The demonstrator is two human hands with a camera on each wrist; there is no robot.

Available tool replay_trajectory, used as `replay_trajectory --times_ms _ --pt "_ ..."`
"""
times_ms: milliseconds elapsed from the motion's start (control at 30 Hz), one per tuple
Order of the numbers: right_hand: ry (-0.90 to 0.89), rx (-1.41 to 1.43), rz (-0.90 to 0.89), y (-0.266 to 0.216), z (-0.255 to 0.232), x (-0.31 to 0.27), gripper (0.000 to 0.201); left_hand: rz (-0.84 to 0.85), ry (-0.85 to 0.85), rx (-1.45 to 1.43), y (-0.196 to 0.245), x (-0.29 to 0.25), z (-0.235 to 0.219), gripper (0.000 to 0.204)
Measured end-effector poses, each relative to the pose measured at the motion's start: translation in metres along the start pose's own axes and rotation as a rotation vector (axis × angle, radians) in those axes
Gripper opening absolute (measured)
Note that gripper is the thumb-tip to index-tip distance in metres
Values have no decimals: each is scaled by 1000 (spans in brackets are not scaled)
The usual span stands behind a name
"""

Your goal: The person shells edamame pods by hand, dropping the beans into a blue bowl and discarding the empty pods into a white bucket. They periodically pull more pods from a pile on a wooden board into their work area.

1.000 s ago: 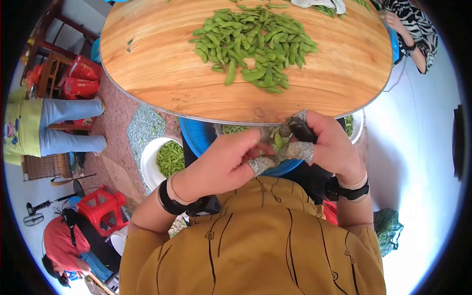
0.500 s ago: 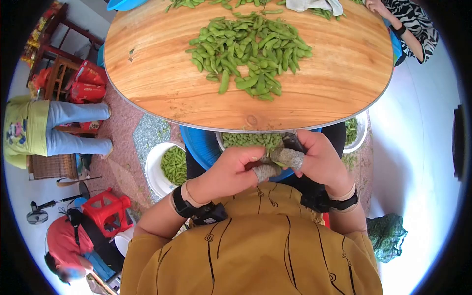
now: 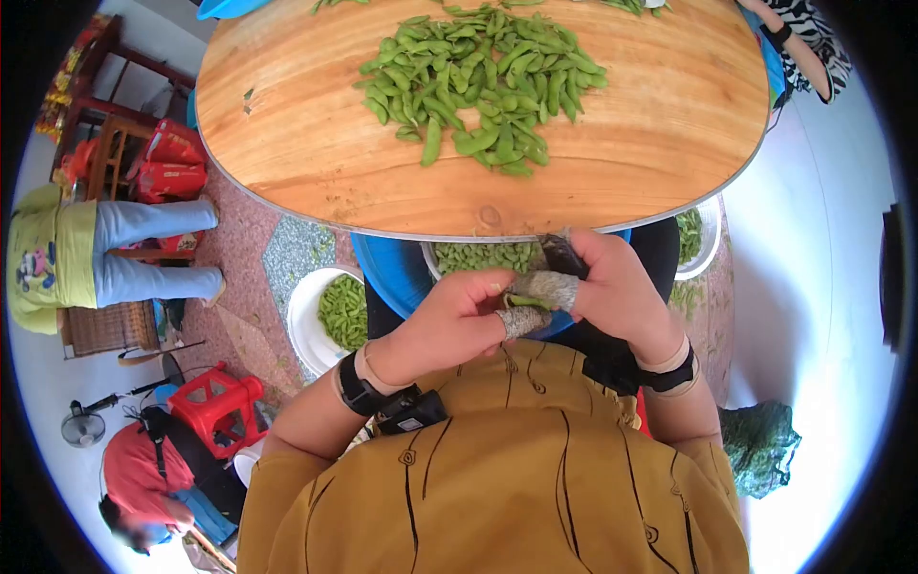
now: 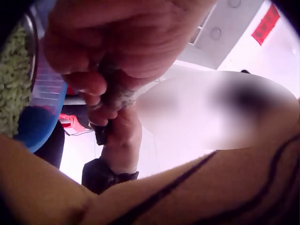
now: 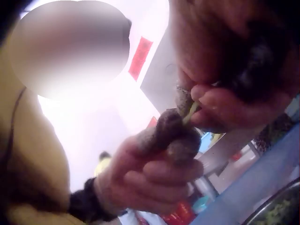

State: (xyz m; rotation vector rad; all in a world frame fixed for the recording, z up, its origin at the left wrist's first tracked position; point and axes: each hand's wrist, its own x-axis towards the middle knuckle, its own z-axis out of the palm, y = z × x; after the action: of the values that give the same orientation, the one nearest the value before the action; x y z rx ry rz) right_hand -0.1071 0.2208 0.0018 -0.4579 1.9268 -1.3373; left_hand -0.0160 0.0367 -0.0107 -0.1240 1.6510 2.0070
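Note:
Between my two hands, just below the table edge, is a green edamame pod [image 3: 522, 300], partly hidden by wrapped fingertips. My left hand [image 3: 442, 323] pinches it from the left, its thumb covered in grey wrap. From the other side my right hand [image 3: 617, 287] pinches the same pod, its wrapped thumb lying over it; a black piece [image 3: 564, 256] covers its index finger. The right wrist view shows the pod's narrow green end [image 5: 191, 112] between the fingertips of both hands. Below them is a bowl of shelled green beans [image 3: 488, 256].
A pile of edamame pods [image 3: 478, 86] lies on the wooden table [image 3: 306, 163]. Under the bowl is a blue basin [image 3: 378, 273]. White tubs of pods [image 3: 298, 320] stand on the floor at both sides. Other people are at left and top right.
My hands have drawn closer together, and the right thumb now lies over the pod, which showed more openly a second ago. The head view has shifted slightly.

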Motion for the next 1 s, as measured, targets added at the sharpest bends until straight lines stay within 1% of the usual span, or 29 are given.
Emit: replay_trajectory --times_ms 33,67,100,133,167,233,267,300,333,367,400,433,500,533,567,633,667,733,867,933,967,1000 --pt "2 4 5 3 2 1 29 47 26 62 2 -1 0 20" --pt "48 -173 -157 6 5 3 27 41 21 61 -2 -2 -1 20" --pt "94 -351 -319 8 6 4 26 158 34 276 -6 -3 -4 19" --pt "96 -348 -315 7 7 4 26 278 48 490 -7 -4 -5 18" --pt "82 -394 -336 5 7 5 25 276 45 490 -5 -7 -6 18" --pt "70 -443 -364 0 9 7 24 -103 28 267 17 -10 -4 18" --pt "93 -276 -281 -3 11 5 21 -102 28 268 16 -11 -5 18" --pt "114 -109 -197 -5 13 3 20 -96 106 157 14 -11 -6 17" --pt "113 -112 -200 -7 12 0 20 -89 186 45 11 -11 -7 17" --pt "50 -29 -110 -9 9 -4 19 -83 190 43 7 -11 -7 17" --pt "-15 53 -20 -10 9 -7 19 0 249 -11 4 -11 -6 17" --pt "-17 48 -23 -9 10 -11 19 83 308 -64 1 -11 -5 16" --pt "-83 91 -83 -5 14 -18 28 93 317 -87 -1 -8 -2 15" --pt "-68 54 -136 -4 16 -19 28 102 323 -109 -1 -7 -1 14" --pt "-65 48 -138 -2 17 -19 28 108 320 -110 0 -7 0 14" --pt "-49 29 -185 2 17 -18 31 154 270 -11 5 -8 1 14" --pt "-49 26 -186 -1 17 -19 31 157 270 -12 5 -9 0 14" --pt "-78 110 -60 -11 17 -22 32 67 306 -89 3 -11 -2 15" --pt "-100 150 -44 -14 20 -22 34 93 315 -97 2 -12 -3 15" --pt "-123 216 -1 -17 21 -21 34 143 311 28 3 -13 -3 13" --pt "-125 213 0 -16 21 -21 34 144 312 25 -2 -12 -3 13" --pt "-134 209 0 -14 22 -21 34 259 311 103 -9 -9 -3 12"
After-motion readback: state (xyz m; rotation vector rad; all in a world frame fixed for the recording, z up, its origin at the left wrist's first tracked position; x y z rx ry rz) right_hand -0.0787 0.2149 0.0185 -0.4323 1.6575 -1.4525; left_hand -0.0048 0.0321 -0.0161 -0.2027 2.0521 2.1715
